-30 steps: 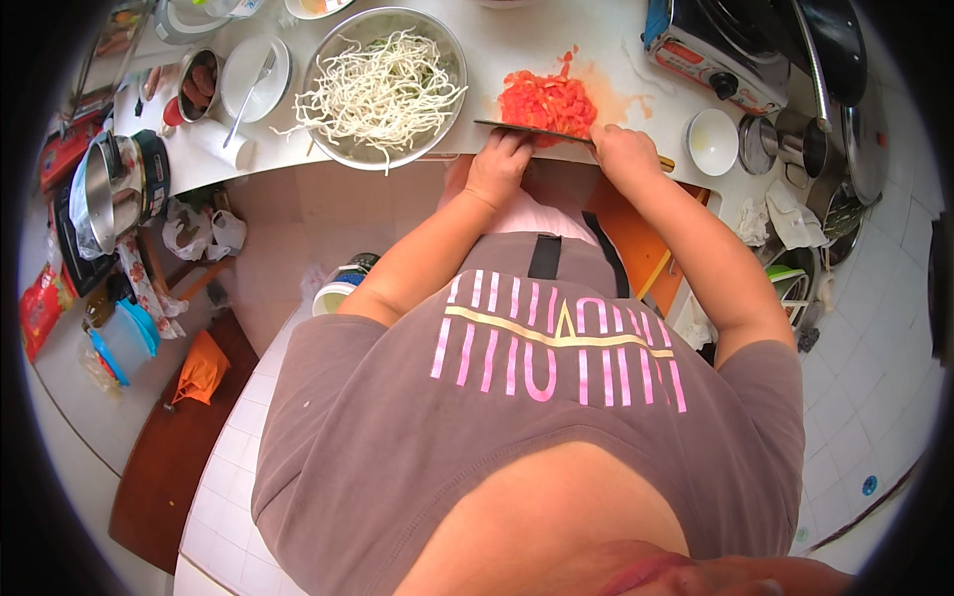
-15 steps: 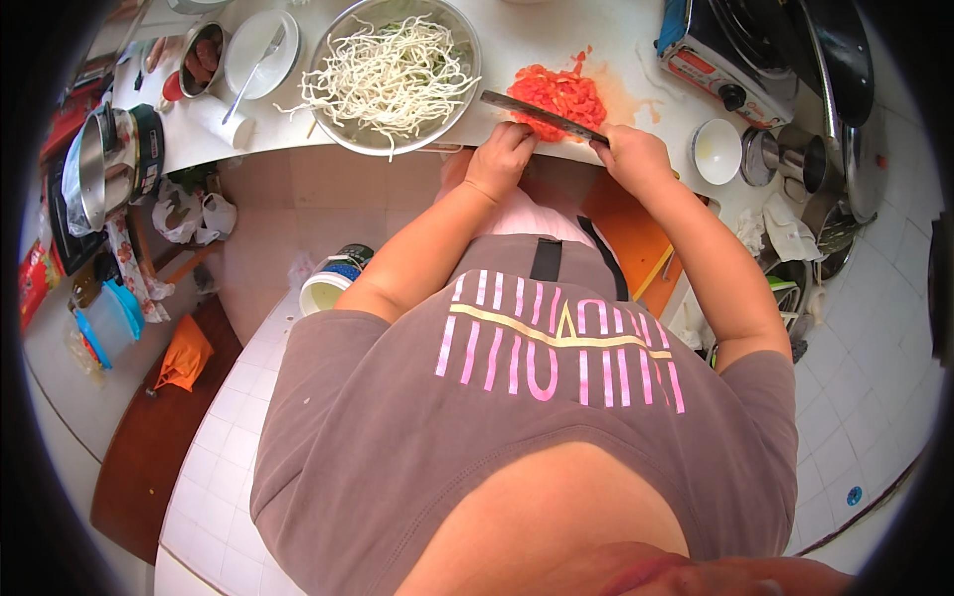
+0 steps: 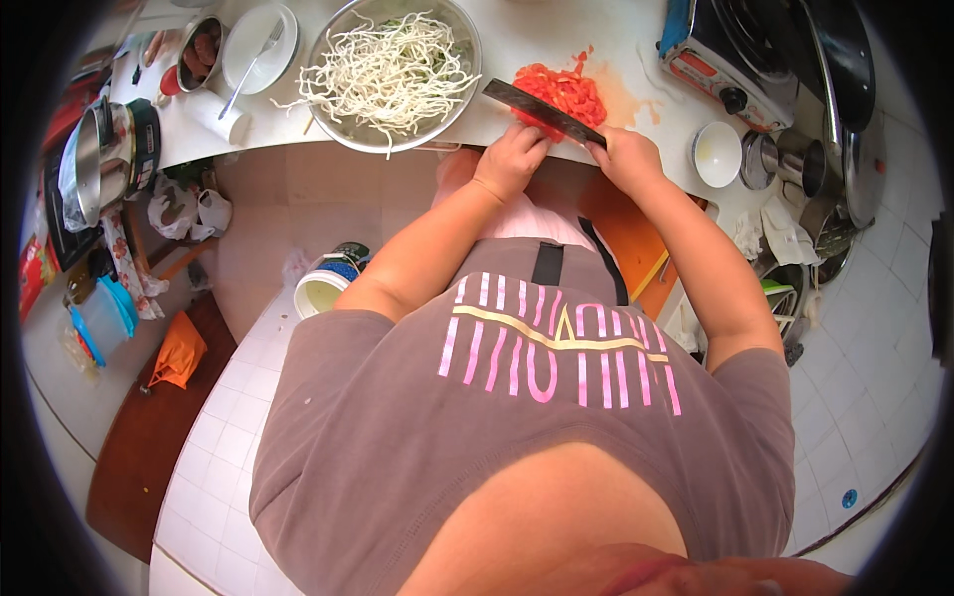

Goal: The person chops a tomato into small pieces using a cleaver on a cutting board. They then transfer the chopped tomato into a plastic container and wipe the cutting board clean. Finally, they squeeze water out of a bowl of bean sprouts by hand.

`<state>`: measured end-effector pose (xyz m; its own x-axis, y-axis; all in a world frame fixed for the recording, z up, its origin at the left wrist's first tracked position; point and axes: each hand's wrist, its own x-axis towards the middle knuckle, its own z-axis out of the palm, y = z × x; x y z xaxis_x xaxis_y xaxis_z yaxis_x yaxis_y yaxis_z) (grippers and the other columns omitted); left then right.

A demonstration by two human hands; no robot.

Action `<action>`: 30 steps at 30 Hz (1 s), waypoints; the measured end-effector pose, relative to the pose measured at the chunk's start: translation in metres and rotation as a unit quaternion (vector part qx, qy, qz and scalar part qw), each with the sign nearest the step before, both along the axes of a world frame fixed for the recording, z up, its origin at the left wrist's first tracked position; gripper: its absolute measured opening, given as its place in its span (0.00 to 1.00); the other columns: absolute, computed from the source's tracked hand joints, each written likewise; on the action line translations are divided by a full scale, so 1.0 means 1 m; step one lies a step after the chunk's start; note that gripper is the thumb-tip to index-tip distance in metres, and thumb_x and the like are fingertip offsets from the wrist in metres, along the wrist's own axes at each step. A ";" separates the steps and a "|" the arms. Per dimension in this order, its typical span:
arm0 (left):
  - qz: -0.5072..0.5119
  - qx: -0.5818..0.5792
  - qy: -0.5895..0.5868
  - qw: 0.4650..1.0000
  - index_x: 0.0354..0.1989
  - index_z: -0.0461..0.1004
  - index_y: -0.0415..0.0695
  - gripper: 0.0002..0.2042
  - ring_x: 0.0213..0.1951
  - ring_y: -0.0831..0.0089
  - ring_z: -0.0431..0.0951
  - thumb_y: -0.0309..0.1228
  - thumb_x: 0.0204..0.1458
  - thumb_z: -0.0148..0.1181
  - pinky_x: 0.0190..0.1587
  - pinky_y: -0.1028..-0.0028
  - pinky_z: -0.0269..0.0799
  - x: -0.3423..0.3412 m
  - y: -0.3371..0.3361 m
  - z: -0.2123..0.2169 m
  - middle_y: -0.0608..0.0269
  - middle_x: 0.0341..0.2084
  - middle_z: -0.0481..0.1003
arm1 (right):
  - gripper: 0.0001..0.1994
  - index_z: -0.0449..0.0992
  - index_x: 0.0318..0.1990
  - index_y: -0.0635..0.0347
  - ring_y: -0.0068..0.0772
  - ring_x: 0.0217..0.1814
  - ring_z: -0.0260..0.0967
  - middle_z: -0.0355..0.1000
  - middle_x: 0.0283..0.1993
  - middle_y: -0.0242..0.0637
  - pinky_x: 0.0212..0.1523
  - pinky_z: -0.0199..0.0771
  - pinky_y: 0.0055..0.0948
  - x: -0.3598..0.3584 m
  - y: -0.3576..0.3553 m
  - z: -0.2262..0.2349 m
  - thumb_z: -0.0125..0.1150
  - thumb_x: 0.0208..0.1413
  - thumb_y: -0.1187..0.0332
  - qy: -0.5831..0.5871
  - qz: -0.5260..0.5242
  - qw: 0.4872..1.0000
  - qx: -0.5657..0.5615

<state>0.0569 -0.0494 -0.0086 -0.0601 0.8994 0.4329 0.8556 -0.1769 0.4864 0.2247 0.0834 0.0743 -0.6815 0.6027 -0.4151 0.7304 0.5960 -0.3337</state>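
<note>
The left hand (image 3: 509, 164), at the near edge of the desk (image 3: 628, 28), has its fingers bunched together beside the knife, near its middle; whether they grip a piece cannot be told. It sits slightly farther right than half a second ago. The right hand (image 3: 632, 161), to its right, has its fingers clamped on the handle of the knife (image 3: 545, 107).

The knife shows the main change: one second ago its blade appears as a thin line along the near side of the red pieces (image 3: 576, 91); now its dark flat is turned up to view and slants across the near left part of them, the tip pointing far and left. This suggests a tilt between strokes, with the cutting probably still under way. The red pieces, already small, lie heaped directly on the desk, just beyond the hands, with a wet stain to their right.

To the left stands a metal bowl (image 3: 447, 121) heaped with white strands (image 3: 393, 74); to the right, a small white bowl (image 3: 716, 154). Farther, at the right, stands a stove (image 3: 708, 77). These surrounding things show no clear rearrangement.
</note>
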 end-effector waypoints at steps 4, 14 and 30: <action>0.004 0.002 -0.001 1.000 0.36 0.77 0.47 0.11 0.38 0.68 0.74 0.26 0.42 0.56 0.35 0.73 0.75 0.004 -0.001 0.000 0.68 0.34 0.73 | 0.11 0.74 0.36 0.57 0.50 0.36 0.74 0.76 0.32 0.44 0.36 0.73 0.46 0.001 -0.012 0.010 0.56 0.57 0.59 -0.031 -0.001 0.999 0.005; 0.007 -0.020 0.009 1.000 0.31 0.76 0.47 0.07 0.34 0.65 0.73 0.26 0.42 0.57 0.34 0.71 0.74 0.002 0.001 -0.001 0.64 0.27 0.69 | 0.12 0.73 0.36 0.58 0.51 0.35 0.75 0.76 0.31 0.45 0.36 0.74 0.46 -0.003 -0.025 -0.010 0.55 0.58 0.58 -0.052 -0.005 0.999 0.013; 0.025 -0.003 -0.008 1.000 0.29 0.75 0.46 0.05 0.33 0.63 0.73 0.25 0.42 0.57 0.36 0.69 0.73 0.005 0.003 -0.013 0.62 0.27 0.71 | 0.11 0.74 0.36 0.57 0.49 0.36 0.75 0.76 0.31 0.43 0.37 0.74 0.45 -0.006 -0.032 -0.003 0.55 0.58 0.59 -0.059 -0.038 0.998 0.005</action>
<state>0.0618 -0.0465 -0.0219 -0.1118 0.8980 0.4256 0.8557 -0.1308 0.5007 0.2184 0.0517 0.0715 -0.5804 0.6550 -0.4839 0.8074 0.5405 -0.2367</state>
